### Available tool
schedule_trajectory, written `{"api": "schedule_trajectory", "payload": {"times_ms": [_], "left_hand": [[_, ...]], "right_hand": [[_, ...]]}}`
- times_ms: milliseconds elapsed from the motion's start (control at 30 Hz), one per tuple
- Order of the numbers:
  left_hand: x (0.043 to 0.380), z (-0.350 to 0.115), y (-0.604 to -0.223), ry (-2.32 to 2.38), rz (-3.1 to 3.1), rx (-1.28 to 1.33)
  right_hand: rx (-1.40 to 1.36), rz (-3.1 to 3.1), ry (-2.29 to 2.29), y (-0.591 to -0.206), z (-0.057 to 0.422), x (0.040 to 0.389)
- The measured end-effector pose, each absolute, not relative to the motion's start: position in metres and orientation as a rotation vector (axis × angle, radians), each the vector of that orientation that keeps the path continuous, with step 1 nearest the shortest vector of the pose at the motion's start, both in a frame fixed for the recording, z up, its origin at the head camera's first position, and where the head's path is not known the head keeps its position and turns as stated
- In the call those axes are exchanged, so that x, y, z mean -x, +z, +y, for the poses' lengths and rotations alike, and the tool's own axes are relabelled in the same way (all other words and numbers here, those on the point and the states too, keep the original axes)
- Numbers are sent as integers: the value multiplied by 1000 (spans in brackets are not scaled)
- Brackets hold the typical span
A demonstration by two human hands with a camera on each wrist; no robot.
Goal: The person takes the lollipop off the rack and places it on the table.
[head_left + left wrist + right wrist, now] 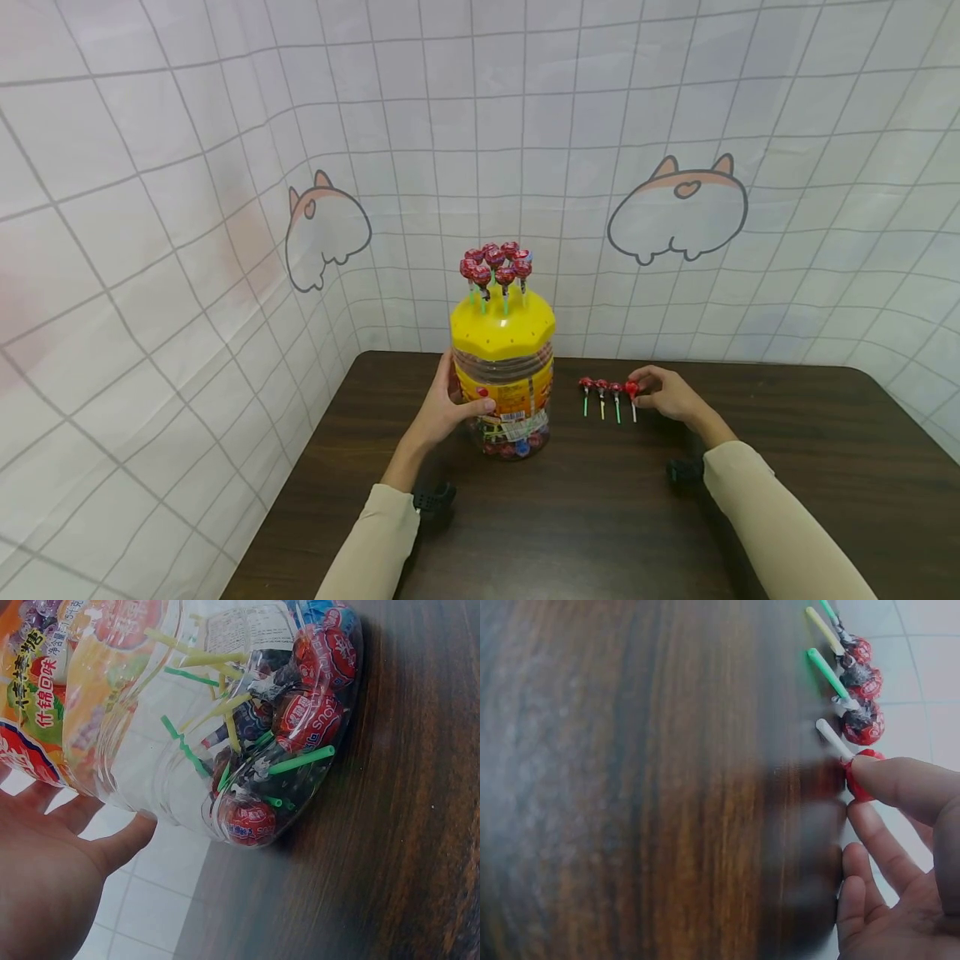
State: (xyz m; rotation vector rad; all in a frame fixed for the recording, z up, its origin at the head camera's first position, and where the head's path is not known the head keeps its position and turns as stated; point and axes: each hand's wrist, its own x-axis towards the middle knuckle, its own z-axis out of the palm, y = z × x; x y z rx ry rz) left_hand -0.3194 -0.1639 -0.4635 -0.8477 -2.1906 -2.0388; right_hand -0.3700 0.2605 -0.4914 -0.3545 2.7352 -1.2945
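A clear plastic candy jar point(501, 400) with a yellow lid point(502, 325) stands upright on the table. Several red-wrapped lollipops point(493, 257) stick up from the lid, heads on top. My left hand point(447, 406) holds the jar's left side, thumb across its front label. Inside the jar's bottom, more lollipops point(311, 720) with green and yellow sticks show. To the right, my right hand point(670, 395) pinches the head of a bright red lollipop point(859, 776) with a white stick, lying at the right end of a row. Beside it lie other dark red lollipops point(617, 388).
The dark wooden table point(570, 517) extends around the jar and the row. Behind it hangs a white grid-patterned sheet point(525, 125) with cartoon animal drawings, and it continues along the left side. Each wrist wears a dark band point(435, 497).
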Motion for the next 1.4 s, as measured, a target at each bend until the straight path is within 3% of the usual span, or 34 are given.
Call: {"api": "schedule_trajectory", "payload": {"times_ms": [800, 1400], "left_hand": [[320, -164, -463, -2040, -2186, 871], [320, -163, -462, -2047, -2183, 868]], "right_hand": [[390, 2771, -1349, -481, 260, 367], [993, 2760, -1791, -332, 156, 331]]}}
